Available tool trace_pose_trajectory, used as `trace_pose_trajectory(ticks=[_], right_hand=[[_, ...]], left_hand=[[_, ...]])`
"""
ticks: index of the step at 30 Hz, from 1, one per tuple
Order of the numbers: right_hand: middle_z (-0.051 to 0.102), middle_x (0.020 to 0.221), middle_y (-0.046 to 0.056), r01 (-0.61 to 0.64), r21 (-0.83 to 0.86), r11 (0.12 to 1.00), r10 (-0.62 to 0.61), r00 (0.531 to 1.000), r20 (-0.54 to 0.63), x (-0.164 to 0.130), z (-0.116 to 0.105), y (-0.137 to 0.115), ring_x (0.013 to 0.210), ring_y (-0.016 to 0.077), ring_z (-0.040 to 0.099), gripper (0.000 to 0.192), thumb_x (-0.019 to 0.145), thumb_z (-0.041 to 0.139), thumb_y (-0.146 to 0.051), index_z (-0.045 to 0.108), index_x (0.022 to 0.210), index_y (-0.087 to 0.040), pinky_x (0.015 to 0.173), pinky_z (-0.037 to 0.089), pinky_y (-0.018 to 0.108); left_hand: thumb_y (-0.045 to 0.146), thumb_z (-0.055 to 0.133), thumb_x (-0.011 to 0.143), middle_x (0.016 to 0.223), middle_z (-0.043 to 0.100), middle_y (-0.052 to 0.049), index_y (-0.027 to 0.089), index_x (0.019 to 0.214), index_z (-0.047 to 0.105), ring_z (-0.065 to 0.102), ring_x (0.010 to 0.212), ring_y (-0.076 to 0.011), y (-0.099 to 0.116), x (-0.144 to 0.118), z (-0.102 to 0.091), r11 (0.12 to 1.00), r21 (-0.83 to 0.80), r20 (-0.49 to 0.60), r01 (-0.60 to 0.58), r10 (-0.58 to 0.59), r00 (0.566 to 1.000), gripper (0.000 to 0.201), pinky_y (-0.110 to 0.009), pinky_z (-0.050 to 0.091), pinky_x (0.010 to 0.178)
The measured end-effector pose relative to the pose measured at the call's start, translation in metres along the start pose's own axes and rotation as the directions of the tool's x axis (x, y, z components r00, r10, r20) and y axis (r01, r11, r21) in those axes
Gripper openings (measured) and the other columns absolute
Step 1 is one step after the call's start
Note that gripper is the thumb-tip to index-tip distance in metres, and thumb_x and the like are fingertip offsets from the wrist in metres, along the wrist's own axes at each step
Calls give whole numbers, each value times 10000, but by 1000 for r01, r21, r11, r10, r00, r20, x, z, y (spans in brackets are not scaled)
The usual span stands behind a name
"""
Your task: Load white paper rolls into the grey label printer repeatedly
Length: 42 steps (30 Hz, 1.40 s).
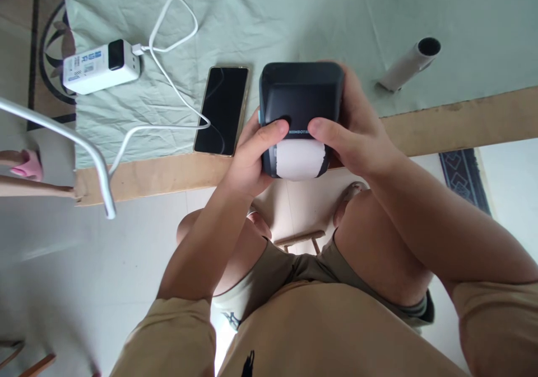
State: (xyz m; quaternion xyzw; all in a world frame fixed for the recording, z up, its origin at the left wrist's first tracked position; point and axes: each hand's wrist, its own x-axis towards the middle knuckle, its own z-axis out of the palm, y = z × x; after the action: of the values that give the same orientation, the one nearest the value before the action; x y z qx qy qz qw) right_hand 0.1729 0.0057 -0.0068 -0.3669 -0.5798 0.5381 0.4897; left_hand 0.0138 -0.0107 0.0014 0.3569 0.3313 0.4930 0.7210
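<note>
Two hands held a small dark printer [300,105] at the centre of the frame, over the near edge of the table [462,122]. The left hand [250,156] gripped its left side with the thumb laid across the front; the right hand [357,130] clasped the right side, its thumb meeting the other near the middle. The printer was a boxy, rounded block, dark blue-grey, with a pale blue tab on its left edge. A white paper roll [300,159] showed at its lower front. Above the roll ran white lettering, "NIIMBOT", partly covered by the thumbs.

Just left of the printer lay a phone [222,111], screen dark, on a pale green cloth [294,18]. In the upper left sat a white charger [101,66] with a blue label too small to read, a white cable [168,85] looping from it. A white tube [409,63] lay at the upper right.
</note>
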Motion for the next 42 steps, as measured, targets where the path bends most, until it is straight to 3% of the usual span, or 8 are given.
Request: trace_pose_trajectory(ticks=[7,22,26,31,37,42], right_hand=[[609,1112,-7,24,-24,999,-24,1000,-7,0,-1,1,967,141,620,566,732,719,-507,482,1211,-320,790,569,286],[600,1054,10,-67,-19,998,67,997,24,-2,-1,-7,897,142,598,637,727,719,-546,423,1237,-306,732,550,281],[597,1057,19,-69,-12,998,70,997,31,-2,-1,-9,881,146,599,628,733,721,-526,422,1237,-298,731,552,293],[590,1178,17,-11,-85,996,9,1000,-23,-1,-2,-6,999,153,605,623,723,723,-566,462,1226,-307,764,565,282],[638,1109,10,33,-185,982,-41,998,-44,-2,-5,-2,1084,165,607,627,739,697,-610,490,1247,-305,762,573,267],[609,1218,28,35,-236,971,-49,997,-53,-2,-5,0,1083,174,623,666,752,675,-623,462,1297,-305,804,592,283]], left_hand=[[362,637,829,874,729,-38,219,922,582,722,1005,-265,2,-1,4,998,-62,-16,13,-14,1000,180,-230,408,474],[372,624,829,1001,730,-63,198,936,612,669,1129,-275,2,-1,0,1000,3,3,23,-23,1000,205,-229,448,522],[325,625,835,945,734,-59,189,878,621,665,1145,-264,2,-1,-1,999,-47,-2,19,-19,1000,143,-228,524,628],[312,635,827,933,739,-55,182,859,636,646,1189,-267,1,-1,-1,997,-73,-46,28,-32,998,134,-281,572,851],[294,625,838,909,744,-41,182,839,652,654,1181,-251,-1,-1,-2,996,-83,-36,18,-21,999,115,-289,569,910],[324,595,862,944,746,-51,171,898,684,615,1241,-260,2,0,3,992,-129,-13,17,-19,1000,181,-310,559,951]])
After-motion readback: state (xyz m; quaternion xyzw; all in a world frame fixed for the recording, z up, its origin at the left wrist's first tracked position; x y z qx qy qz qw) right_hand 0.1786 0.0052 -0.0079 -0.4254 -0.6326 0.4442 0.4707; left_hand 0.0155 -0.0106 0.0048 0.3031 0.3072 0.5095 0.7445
